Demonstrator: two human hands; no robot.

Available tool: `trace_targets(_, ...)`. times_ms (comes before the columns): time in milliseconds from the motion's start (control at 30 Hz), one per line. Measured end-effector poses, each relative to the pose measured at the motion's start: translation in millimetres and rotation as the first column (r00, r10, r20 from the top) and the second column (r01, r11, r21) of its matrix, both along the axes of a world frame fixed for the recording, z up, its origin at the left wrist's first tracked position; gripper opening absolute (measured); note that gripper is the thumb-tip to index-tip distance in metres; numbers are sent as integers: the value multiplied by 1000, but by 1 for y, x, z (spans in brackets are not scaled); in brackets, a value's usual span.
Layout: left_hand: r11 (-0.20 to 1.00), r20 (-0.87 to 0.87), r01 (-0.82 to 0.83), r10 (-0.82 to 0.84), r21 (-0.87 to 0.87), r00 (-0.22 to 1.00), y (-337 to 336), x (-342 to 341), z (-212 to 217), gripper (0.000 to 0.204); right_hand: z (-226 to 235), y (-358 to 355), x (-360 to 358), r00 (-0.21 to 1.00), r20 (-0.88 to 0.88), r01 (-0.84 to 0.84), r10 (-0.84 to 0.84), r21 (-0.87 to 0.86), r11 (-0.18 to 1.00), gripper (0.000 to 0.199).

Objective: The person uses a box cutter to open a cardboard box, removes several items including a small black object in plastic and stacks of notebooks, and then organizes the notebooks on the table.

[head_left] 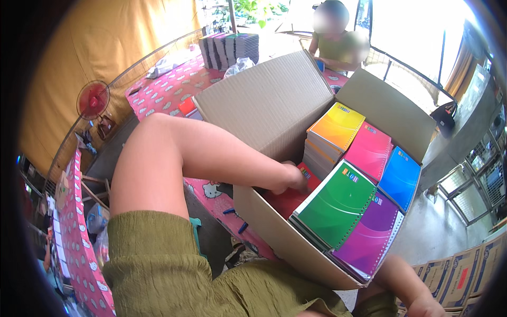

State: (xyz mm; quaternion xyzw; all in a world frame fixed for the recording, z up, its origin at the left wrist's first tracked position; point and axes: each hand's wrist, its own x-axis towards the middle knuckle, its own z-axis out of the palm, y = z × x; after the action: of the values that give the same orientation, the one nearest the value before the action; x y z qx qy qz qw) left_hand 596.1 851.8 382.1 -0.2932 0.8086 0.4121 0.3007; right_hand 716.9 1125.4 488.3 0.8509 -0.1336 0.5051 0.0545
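A large open cardboard box point(296, 253) tilts in front of me, packed with stacks of spiral notebooks. Inside are yellow-orange point(338, 126), pink point(368, 150), blue point(400, 177), green point(335, 206) and purple point(369, 232) notebooks. My left hand point(296, 178) reaches over the box's left side, its fingers curled at the edge of a red notebook point(312, 182) that sits lower than its neighbours; the fingertips are partly hidden. My right hand point(425, 306) is at the lower right, past the box's near corner, cut by the picture's edge, its fingers hidden.
Tall stacks of notebooks point(229, 52) stand on a table with a pink patterned cover point(177, 87). Another person point(335, 47) is beyond the box. A red fan point(93, 100) stands at left, several brown cartons point(457, 280) at lower right. Blue pens point(243, 228) lie beside the box.
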Motion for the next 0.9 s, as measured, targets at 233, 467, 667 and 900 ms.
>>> trace_targets(233, 995, 38, 88, -90, 49, 995, -5, -2, -10, 72, -5, -28, 5, 995, -94, 25, -33, -87, 996, 27)
trace_targets(467, 992, -12, 105, -106, -72, 994, -2, -2, -3, 57, -27, -16, 13, 985, -145, -105, 91, -92, 990, 24)
trace_targets(667, 995, 13, 95, -94, -16, 995, -5, -3, -8, 58, -25, -21, 13, 984, -166, -75, 63, -69, 995, 24)
trace_targets(900, 989, 58, 117, -122, 88, 991, -10, -5, -6, 61, -29, -22, 12, 987, -151, -77, 58, -117, 990, 24)
